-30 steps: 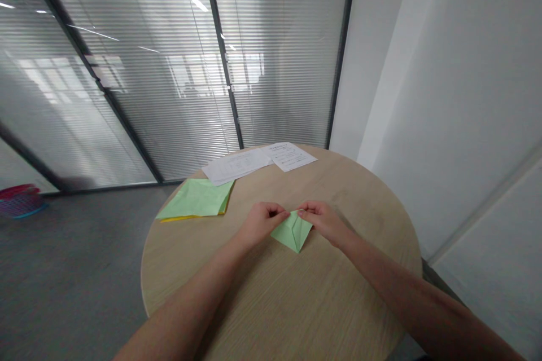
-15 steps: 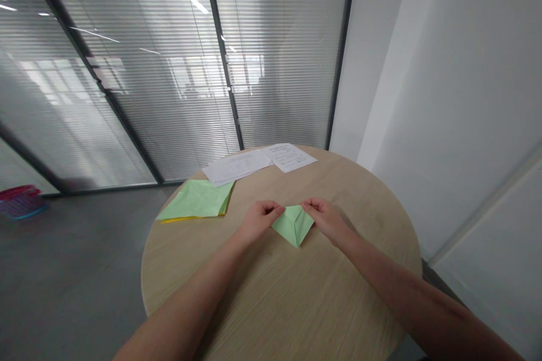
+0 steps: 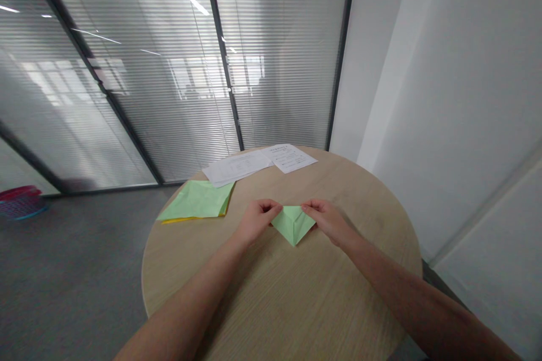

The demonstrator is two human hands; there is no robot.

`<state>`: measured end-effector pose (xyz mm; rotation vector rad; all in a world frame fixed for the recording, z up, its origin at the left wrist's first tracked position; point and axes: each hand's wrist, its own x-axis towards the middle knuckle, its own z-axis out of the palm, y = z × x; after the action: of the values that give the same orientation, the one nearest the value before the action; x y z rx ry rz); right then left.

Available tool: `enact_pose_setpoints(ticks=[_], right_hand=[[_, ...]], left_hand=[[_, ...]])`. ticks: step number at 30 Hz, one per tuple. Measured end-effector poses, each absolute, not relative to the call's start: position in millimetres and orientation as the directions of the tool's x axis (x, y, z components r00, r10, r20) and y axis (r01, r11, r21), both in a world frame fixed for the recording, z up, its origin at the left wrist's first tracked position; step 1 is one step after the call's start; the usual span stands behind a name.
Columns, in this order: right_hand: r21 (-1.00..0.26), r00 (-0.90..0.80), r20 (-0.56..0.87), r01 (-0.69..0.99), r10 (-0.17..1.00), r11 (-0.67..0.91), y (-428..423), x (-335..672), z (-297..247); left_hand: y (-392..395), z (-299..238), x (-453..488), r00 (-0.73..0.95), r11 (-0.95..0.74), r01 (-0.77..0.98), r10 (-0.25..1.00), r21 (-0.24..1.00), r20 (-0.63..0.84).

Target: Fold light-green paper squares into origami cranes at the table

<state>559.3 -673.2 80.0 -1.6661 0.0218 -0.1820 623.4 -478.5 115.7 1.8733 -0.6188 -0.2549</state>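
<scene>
While the head camera is looking down over the round worktop [image 3: 275, 304], the left hand [image 3: 256, 220] is pinching the upper left corner of the folded green paper [image 3: 293, 227], fingers curled nearly closed. The right hand [image 3: 326, 220] is gripping the upper right corner the same way, seemingly so that the top edge is lying taut and flat. The paper is resting on the wood between both hands, its point aiming toward the person. A stack of green and yellow sheets [image 3: 197, 202] is lying to the left, and printed white pages [image 3: 258, 162] are sitting at the far edge, well apart.
</scene>
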Motion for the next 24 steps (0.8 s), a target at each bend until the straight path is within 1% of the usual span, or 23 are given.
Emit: enact_pose_setpoints(ticks=[2,6,11,14,17,21,24], right_hand=[[-0.991,0.988,0.097,0.084,-0.122,-0.103,-672.4,558.9,81.1],[-0.995,0.992,0.071,0.063,-0.106,-0.077,-671.2,557.9,83.4],[-0.999,0.994,0.041,0.037,-0.102,-0.036,-671.7,558.8,83.3],[-0.999,0.991,0.036,0.035,-0.129,-0.011,-672.3,560.0,82.5],[-0.999,0.990,0.038,0.038,-0.135,-0.004,-672.7,560.8,81.7],[-0.999,0.989,0.037,0.036,-0.144,-0.008,-672.7,561.4,81.1],[-0.998,0.990,0.055,0.052,-0.128,-0.031,-672.4,561.3,81.4]], left_hand=[[-478.7,115.4,624.1,0.852,-0.265,-0.282,-0.511,0.922,0.114],[-477.8,112.6,627.4,0.861,-0.273,-0.326,-0.480,0.905,0.165],[-477.3,107.9,630.6,0.867,-0.216,-0.286,-0.474,0.933,0.156],[-477.6,106.6,631.6,0.882,-0.187,-0.220,-0.458,0.957,0.113],[-477.3,106.1,633.3,0.892,-0.195,-0.148,-0.449,0.969,0.046],[-476.3,104.6,636.6,0.892,-0.217,-0.134,-0.452,0.967,0.023],[-476.1,102.8,638.9,0.888,-0.215,-0.140,-0.459,0.967,0.027]])
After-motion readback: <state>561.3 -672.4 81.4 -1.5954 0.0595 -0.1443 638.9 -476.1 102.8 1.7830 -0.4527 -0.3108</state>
